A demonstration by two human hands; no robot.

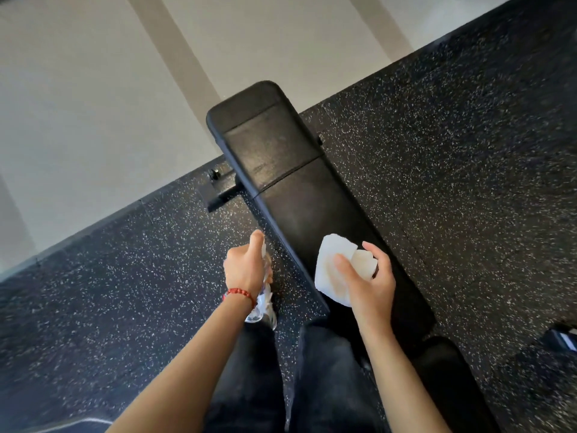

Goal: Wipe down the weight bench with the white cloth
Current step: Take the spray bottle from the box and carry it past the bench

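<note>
Both forearms come in bare from the bottom edge, no sleeves showing anywhere along them. On the left wrist sits a bracelet [239, 293] of small red beads, strung in a single row, snug just below the left hand [244, 266]. The right hand [368, 284] and its wrist carry nothing, no ring, no watch, no band. Lower down, the legs are in dark trousers [324, 379], a washed black or charcoal cloth, loose cut, with soft folds running down each leg. No shoes can be made out from here.
</note>
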